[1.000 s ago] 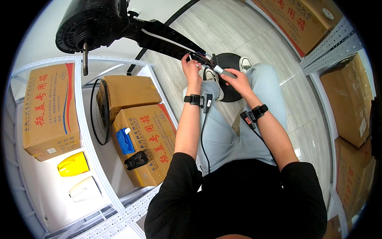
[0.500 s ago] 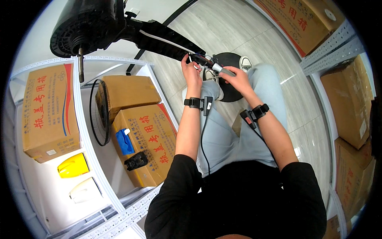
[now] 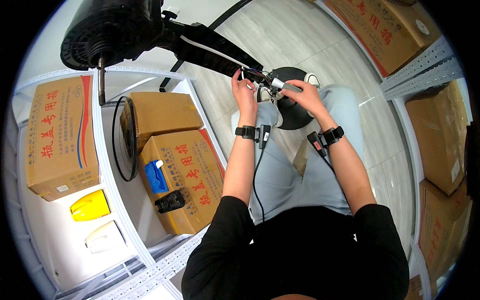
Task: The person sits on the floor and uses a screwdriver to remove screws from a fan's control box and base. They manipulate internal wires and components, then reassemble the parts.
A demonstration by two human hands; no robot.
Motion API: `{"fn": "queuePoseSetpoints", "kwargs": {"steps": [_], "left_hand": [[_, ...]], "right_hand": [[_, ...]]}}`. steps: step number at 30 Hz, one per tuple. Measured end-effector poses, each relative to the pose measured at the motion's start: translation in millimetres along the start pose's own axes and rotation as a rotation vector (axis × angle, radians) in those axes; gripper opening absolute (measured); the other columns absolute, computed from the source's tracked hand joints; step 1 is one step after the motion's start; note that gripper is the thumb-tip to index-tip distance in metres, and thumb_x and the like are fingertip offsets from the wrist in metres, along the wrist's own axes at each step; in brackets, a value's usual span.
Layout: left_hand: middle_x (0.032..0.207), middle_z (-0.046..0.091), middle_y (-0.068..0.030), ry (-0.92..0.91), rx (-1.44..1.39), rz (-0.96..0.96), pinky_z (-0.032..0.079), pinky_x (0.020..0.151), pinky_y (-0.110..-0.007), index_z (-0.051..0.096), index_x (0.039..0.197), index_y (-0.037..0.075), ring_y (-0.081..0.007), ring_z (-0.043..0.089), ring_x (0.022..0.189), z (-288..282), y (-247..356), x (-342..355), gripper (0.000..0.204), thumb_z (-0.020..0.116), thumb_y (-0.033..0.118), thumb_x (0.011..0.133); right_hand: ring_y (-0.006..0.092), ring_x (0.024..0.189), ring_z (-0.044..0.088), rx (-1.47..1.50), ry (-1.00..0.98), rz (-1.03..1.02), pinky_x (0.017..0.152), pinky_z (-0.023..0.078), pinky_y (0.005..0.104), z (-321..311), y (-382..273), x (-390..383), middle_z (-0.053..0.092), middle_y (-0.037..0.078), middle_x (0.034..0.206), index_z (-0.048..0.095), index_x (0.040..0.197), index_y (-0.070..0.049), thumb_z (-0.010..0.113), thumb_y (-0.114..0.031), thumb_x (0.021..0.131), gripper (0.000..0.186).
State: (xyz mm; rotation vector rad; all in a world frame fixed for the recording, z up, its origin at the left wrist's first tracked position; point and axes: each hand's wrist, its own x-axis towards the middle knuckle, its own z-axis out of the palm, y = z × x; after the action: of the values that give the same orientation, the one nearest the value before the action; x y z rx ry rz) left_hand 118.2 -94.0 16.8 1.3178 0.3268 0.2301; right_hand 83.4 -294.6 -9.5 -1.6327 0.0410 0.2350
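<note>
A large black fan motor (image 3: 112,32) with a bare metal shaft (image 3: 101,82) stands at the upper left. Its long black column (image 3: 210,47) slants down toward my hands, with a white strip along it. At the column's lower end, where thin coloured wires (image 3: 257,75) show, my left hand (image 3: 246,95) is closed with its fingers at the edge; a small white piece shows by them. My right hand (image 3: 307,97) grips a silver-and-grey cylindrical piece (image 3: 286,85), its silver end toward the wires. What kind of piece it is, I cannot tell. Both wrists wear black cabled straps.
A round black base (image 3: 292,117) lies on the floor between my shoes. Left, a white shelf (image 3: 107,150) holds cardboard boxes (image 3: 62,135), a black fan grille (image 3: 120,140), a blue packet (image 3: 156,176), a black part (image 3: 170,201) and a yellow cover (image 3: 90,205). More boxes (image 3: 435,135) stand right.
My right hand has shifted slightly right with the cylindrical piece, and more wires show at the column's end. My left hand stays there. The whole view has tilted a little.
</note>
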Motion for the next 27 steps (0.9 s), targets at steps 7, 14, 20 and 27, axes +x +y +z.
{"fn": "queuePoseSetpoints", "kwargs": {"steps": [7,14,20,27], "left_hand": [[0.074,0.052,-0.0016,-0.038,0.053,0.033,0.038,0.056,-0.025,0.043,0.139,0.007,-0.0101,0.048,0.064,-7.6,-2.7,3.2,0.049,0.044,0.002,0.09],[0.073,0.052,-0.0019,-0.036,0.164,0.083,0.038,0.054,-0.024,0.046,0.137,0.006,-0.0099,0.047,0.061,-4.4,-0.5,2.7,0.046,0.041,0.003,0.091],[0.075,0.052,-0.0022,-0.055,0.296,0.104,0.038,0.053,-0.024,0.045,0.137,0.005,-0.009,0.047,0.059,-5.4,2.4,2.9,0.045,0.038,0.002,0.093],[0.076,0.052,-0.0022,-0.044,0.476,0.178,0.038,0.051,-0.023,0.046,0.138,0.006,-0.0078,0.047,0.059,-8.3,-1.3,5.9,0.046,0.037,-0.001,0.093]], "right_hand": [[0.024,0.085,0.072,-0.103,0.003,-0.001,0.079,0.053,0.0327,-2.4,-1.5,2.0,0.075,0.012,0.095,0.074,0.111,-0.01,0.077,-0.04,0.077,0.046],[0.0307,0.096,0.07,-0.133,0.019,-0.074,0.085,0.053,0.0356,-4.2,1.1,2.9,0.073,0.014,0.102,0.073,0.111,-0.011,0.076,-0.04,0.076,0.045],[0.0172,0.087,0.068,-0.205,0.079,-0.184,0.077,0.051,0.0311,-5.1,0.2,1.0,0.073,0.007,0.095,0.071,0.115,-0.01,0.077,-0.03,0.081,0.04],[0.0279,0.091,0.067,-0.234,0.09,-0.18,0.08,0.051,0.0361,-4.4,-1.6,-1.4,0.069,0.01,0.096,0.072,0.114,-0.015,0.078,-0.032,0.078,0.04]]}}
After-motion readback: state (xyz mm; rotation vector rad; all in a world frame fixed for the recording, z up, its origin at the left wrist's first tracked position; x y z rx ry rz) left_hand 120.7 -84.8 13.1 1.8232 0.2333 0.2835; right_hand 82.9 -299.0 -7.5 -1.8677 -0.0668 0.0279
